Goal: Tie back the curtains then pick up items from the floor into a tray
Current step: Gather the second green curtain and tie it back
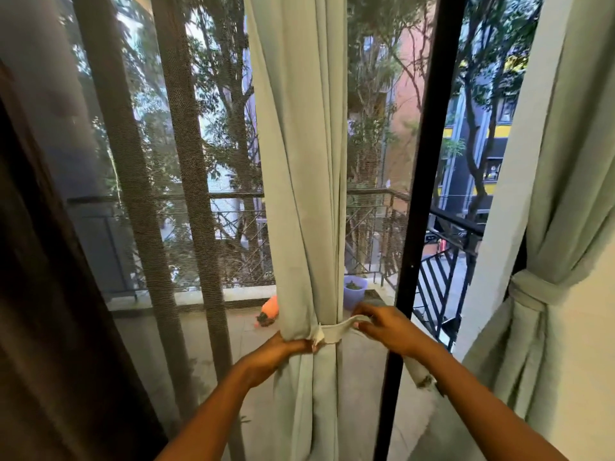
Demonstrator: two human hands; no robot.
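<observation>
A pale green curtain hangs gathered in the middle of the window. A pale fabric tie-back strip runs across its front at waist height. My left hand grips the bunched curtain and the strip's left end. My right hand pinches the strip's right end, pulling it out to the right. A second pale green curtain at the right wall is bound with a knotted tie. No tray is in view.
A black door frame post stands just right of the middle curtain. A dark mesh screen covers the left panes, with a dark drape at far left. Outside on the balcony floor lie an orange object and a lilac pot.
</observation>
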